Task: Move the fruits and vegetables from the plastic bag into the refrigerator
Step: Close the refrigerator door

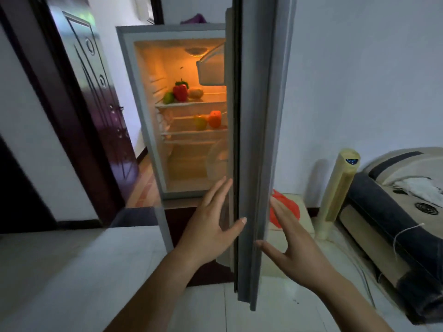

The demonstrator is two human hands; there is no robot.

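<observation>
The refrigerator point(146, 116) stands lit, with its grey door point(256, 140) swung out edge-on towards me. A red pepper point(180, 92), a green fruit point(168, 98) and a pale brown vegetable point(196, 93) sit on its upper shelf. On the shelf below sit a yellow-green fruit point(200, 122) and an orange one point(215, 119). My left hand point(212, 226) lies flat against the door's inner side, thumb at the edge. My right hand point(287, 238) is spread at the door's outer side, holding nothing. The red plastic bag point(291, 207) lies on a pale stool behind the door.
A dark wooden room door point(96, 104) stands open to the left of the refrigerator. A cream tower fan point(338, 195) stands at the right wall. Beside it lies a rolled mattress or sofa point(395, 212) with dark trim. The floor is pale tile.
</observation>
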